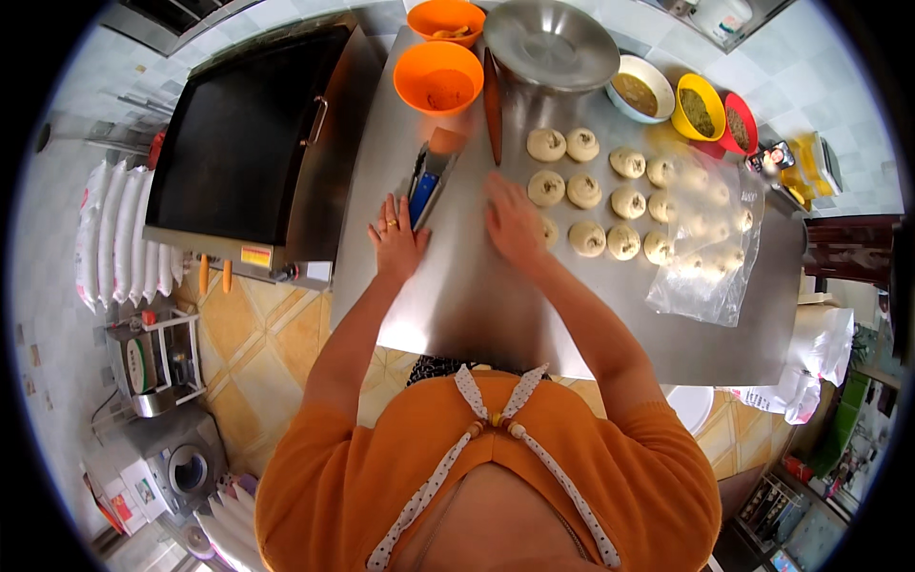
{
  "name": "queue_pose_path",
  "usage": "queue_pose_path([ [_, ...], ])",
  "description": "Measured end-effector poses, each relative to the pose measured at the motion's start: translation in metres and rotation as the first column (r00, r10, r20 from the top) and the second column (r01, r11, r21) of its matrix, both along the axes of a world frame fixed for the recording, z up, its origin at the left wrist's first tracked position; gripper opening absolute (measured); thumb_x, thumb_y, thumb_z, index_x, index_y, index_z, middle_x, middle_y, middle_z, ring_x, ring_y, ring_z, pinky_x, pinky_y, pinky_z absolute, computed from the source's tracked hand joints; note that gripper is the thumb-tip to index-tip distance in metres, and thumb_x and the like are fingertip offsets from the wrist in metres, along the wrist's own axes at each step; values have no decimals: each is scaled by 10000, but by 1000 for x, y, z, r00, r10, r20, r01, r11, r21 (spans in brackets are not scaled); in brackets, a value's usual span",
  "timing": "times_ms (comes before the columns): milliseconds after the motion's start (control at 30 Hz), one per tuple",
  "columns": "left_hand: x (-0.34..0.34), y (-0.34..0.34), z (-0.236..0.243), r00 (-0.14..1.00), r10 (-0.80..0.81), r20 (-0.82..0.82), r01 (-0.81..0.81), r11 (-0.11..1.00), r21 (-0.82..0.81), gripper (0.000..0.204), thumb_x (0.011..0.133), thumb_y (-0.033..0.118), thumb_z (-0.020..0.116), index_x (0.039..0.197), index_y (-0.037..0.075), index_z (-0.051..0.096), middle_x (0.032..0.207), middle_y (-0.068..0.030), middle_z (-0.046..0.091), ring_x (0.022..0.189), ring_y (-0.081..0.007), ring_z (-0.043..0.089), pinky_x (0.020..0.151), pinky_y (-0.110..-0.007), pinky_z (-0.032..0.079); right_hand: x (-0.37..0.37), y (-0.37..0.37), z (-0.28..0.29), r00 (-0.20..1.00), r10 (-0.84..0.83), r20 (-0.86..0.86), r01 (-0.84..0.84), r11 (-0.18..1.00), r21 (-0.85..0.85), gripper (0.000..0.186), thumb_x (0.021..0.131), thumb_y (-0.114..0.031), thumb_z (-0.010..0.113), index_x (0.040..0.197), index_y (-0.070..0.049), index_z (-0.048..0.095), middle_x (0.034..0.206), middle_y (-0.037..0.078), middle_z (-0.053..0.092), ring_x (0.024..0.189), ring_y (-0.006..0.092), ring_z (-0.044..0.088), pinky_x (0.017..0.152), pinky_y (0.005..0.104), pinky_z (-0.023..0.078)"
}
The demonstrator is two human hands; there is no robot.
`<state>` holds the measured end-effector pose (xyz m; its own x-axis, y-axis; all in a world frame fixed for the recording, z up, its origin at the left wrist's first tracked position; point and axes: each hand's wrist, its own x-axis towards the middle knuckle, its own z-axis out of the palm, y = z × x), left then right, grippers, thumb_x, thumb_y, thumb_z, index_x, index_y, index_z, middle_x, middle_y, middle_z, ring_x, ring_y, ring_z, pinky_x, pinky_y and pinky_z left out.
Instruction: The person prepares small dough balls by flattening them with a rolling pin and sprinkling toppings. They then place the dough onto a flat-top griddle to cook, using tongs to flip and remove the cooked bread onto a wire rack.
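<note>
My left hand [398,240] rests on the steel table [448,305] with its fingers spread. Just beyond its fingertips lies a long, narrow object with a blue part and dark edges [425,195]; its kind is unclear. My right hand [515,227] is low over the table, slightly blurred, fingers stretched out and nothing visible in them. To its right sit rows of round, pleated dough buns [587,238], one partly hidden behind this hand. A clear plastic sheet [710,276] covers the buns farthest right. A brown tapered rolling pin [492,110] lies beyond my right hand.
At the back stand two orange bowls [438,78], a large steel basin [551,43], and white [640,89], yellow [699,107] and red [739,124] bowls with fillings. A black-topped griddle [248,133] borders the table's left side. White sacks [119,229] stand farther left.
</note>
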<state>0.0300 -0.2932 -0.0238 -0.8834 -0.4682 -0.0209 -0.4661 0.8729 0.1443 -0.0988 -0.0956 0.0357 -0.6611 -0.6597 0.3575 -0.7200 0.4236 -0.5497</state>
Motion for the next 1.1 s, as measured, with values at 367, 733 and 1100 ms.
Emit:
queue_pose_path([
  [367, -179, -68, 89, 902, -327, -282, 310, 945, -106, 756, 719, 490, 703, 1341, 120, 485, 1536, -141, 154, 1436, -311, 79, 1012, -719, 104, -167, -109, -39, 857, -500, 126, 370, 766, 525, 590, 779, -249, 678, 1225, 32, 413, 1047, 238, 616, 943, 393, 623, 798, 449, 521],
  [733, -212, -73, 94, 902, -414, 120, 431, 870, -237, 729, 663, 561, 715, 1251, 153, 576, 1520, -123, 249, 1439, -296, 89, 1023, -728, 59, -116, -50, 4, 857, -411, 310, 216, 834, 508, 452, 741, -312, 666, 1000, 43, 562, 925, 235, 645, 884, 388, 626, 753, 452, 513],
  [1100, -25, 42, 16, 624, -780, 49, 760, 620, 195, 693, 864, 470, 552, 1404, 77, 370, 1520, -107, 241, 1409, -287, 191, 1102, -541, 197, 79, 193, 34, 820, -481, 309, 398, 868, 297, 418, 758, -216, 673, 1110, -40, 533, 844, 155, 656, 710, 329, 641, 626, 406, 511],
])
